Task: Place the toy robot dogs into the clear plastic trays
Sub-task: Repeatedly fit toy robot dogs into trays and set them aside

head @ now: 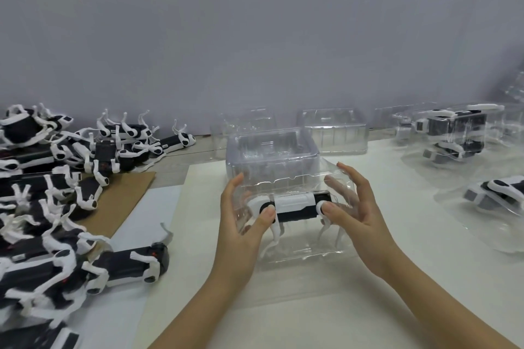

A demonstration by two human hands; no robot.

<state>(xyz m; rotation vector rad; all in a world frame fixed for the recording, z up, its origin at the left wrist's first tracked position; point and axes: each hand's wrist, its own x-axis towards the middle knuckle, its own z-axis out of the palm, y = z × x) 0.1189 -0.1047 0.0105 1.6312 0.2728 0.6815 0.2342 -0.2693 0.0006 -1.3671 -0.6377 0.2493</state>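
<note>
Two packed trays point(453, 133) lie at right, a pile of dogs point(56, 207) waits left, while the left hand point(241, 224) and right hand point(357, 215), fingers spread, thumb-press a toy robot dog point(295, 205) into the centre tray point(283, 259).

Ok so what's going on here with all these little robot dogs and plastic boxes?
A person is packing toy dogs into clear trays. Left hand and right hand are on one dog sitting in the tray in front, thumbs pressing its leg joints, fingers spread at the tray's sides. A pile of loose dogs lies to the left, empty trays stand behind, and packed trays sit on the right.
</note>
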